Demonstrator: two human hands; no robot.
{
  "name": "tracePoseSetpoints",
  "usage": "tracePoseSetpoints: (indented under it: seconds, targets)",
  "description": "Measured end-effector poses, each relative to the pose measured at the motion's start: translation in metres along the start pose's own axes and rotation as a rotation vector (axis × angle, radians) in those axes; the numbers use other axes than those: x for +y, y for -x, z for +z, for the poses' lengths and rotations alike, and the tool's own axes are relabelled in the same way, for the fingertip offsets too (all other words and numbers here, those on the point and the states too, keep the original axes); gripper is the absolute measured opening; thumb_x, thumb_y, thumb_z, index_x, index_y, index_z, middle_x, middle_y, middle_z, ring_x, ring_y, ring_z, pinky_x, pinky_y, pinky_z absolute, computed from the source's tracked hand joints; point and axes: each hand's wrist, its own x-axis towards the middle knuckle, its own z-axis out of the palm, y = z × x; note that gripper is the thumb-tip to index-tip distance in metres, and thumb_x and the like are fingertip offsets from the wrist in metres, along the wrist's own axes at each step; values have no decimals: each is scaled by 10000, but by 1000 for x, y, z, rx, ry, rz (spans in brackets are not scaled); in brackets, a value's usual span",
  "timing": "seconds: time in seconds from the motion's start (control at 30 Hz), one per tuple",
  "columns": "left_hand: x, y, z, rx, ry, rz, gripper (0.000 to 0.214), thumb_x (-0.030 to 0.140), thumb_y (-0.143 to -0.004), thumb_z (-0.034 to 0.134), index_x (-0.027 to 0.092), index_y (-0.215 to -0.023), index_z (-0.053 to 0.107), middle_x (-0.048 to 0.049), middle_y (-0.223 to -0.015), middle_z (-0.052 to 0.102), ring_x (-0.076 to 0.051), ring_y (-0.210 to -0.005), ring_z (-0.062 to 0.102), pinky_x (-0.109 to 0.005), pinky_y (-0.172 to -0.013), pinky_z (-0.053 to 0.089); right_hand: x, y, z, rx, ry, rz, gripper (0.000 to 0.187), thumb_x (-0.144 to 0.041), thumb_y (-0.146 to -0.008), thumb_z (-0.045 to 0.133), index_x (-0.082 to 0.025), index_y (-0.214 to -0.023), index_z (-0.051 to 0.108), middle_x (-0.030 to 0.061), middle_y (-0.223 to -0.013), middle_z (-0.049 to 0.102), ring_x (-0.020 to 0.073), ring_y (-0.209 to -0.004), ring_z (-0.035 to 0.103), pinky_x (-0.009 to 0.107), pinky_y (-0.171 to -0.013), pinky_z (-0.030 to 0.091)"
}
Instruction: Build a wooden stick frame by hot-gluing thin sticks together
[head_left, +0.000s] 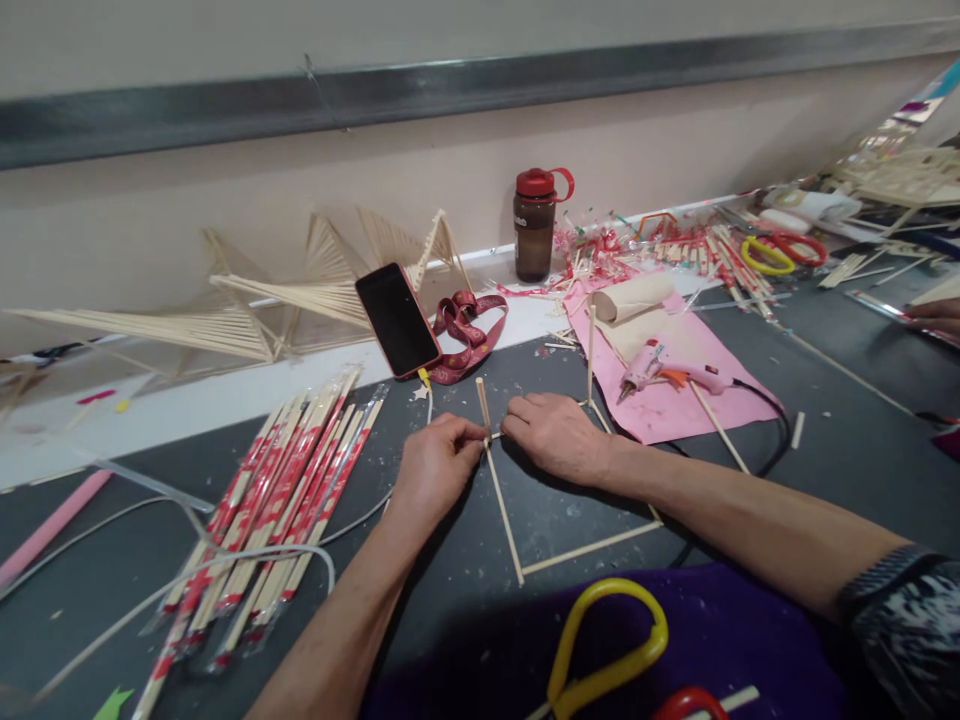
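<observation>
A square frame of thin wooden sticks (504, 510) lies flat on the dark table, with short upright sticks at its far corners. My left hand (435, 468) pinches the far-left corner where an upright stick (484, 405) stands. My right hand (553, 435) rests knuckles up just right of that joint, fingers curled onto the far horizontal stick. A second upright stick (590, 352) rises at the far-right corner behind my right hand.
Wrapped chopstick packs (285, 500) lie to the left. A phone (397, 320), red lanyard (465, 335) and brown bottle (534, 225) stand behind. A glue gun (660, 372) lies on pink paper (675, 400). Yellow-handled scissors (600, 640) sit near me. Stick models (247, 300) line the wall.
</observation>
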Motion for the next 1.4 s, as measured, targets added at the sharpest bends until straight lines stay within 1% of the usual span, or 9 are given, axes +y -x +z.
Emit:
tracePoseSetpoints:
  seconds: [0.27, 0.47, 0.6, 0.77, 0.87, 0.97, 1.07, 1.2, 1.4]
  targets:
    - [1, 0, 3, -26, 15, -50, 208, 294, -742, 546, 202, -857, 694, -20, -834, 678, -136, -629, 600, -237, -581, 449, 3, -1, 0, -25, -12, -9, 184, -164, -902, 434, -137, -878, 615, 74, -854, 586, 165, -739, 490, 289, -620, 321]
    - [0, 0, 3, -40, 75, -108, 246, 324, -735, 559, 196, -892, 698, -17, -771, 684, -107, -515, 570, -220, -520, 445, 5, 2, -13, -43, 13, 1, 206, -159, -899, 439, -139, -894, 644, 76, -871, 602, 155, -742, 500, 292, -628, 314]
    - [4, 1, 1, -65, 133, -105, 264, 321, -743, 548, 193, -914, 702, 1, -654, 663, -95, -466, 564, -196, -480, 443, 4, 5, -36, 30, -46, 42, 278, -190, -927, 391, -153, -897, 664, 70, -889, 609, 140, -737, 504, 280, -625, 315]
    - [9, 4, -10, -42, 104, -62, 272, 347, -738, 550, 188, -902, 698, 11, -575, 646, -104, -463, 577, -186, -462, 442, 10, 13, -79, 70, -211, 65, 269, -224, -921, 423, -154, -903, 682, 39, -858, 612, 115, -739, 530, 238, -628, 341]
    - [13, 6, -19, -24, 51, -50, 280, 385, -722, 562, 195, -879, 696, 13, -564, 654, -109, -449, 572, -191, -445, 435, 19, 25, -105, 162, -369, 93, 227, -218, -899, 462, -148, -894, 679, 13, -818, 621, 99, -746, 545, 227, -665, 371]
    - [14, 6, -27, -23, 17, -69, 280, 389, -718, 548, 196, -862, 691, 6, -566, 663, -123, -446, 579, -201, -428, 427, 26, 43, -119, 272, -567, 153, 196, -218, -878, 493, -151, -873, 678, -10, -778, 638, 81, -725, 549, 218, -674, 394]
    - [14, 3, -32, -9, -45, -62, 271, 392, -725, 530, 204, -842, 687, -1, -543, 656, -140, -450, 590, -214, -428, 418, 25, 62, -119, 305, -738, 250, 181, -227, -860, 521, -143, -874, 680, -13, -754, 648, 65, -668, 537, 202, -627, 400]
    - [15, -2, -39, 27, -194, 21, 224, 370, -732, 518, 225, -782, 681, 1, -536, 655, -153, -482, 602, -229, -463, 396, 12, 85, -106, 212, -813, 300, 175, -214, -855, 527, -135, -877, 681, -3, -747, 655, 62, -649, 552, 188, -603, 407]
    - [20, 16, -46, -11, -402, 71, 212, 383, -743, 522, 236, -689, 664, 6, -609, 675, -169, -602, 613, -245, -546, 365, -1, 115, -83, 25, -527, 216, 172, -208, -871, 512, -152, -880, 675, 28, -778, 643, 100, -704, 568, 214, -648, 408]
